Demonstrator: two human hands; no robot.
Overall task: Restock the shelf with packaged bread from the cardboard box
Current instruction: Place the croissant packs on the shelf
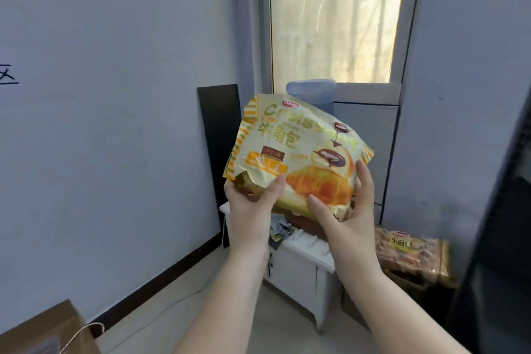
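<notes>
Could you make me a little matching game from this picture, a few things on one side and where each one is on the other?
Things:
1. croissant bag
2. cardboard box
3. small-bread pack
4. white cabinet

Places:
A. bottom left corner, on the floor
B. held up in both hands
C. low on the right, beside the cabinet
D. under the window, below the bag

Pairs: 1-B, 2-A, 3-C, 4-D

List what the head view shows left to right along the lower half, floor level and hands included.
cardboard box → left hand → right hand, both gripping the croissant bag → second bread package → dark shelf edge.
</notes>
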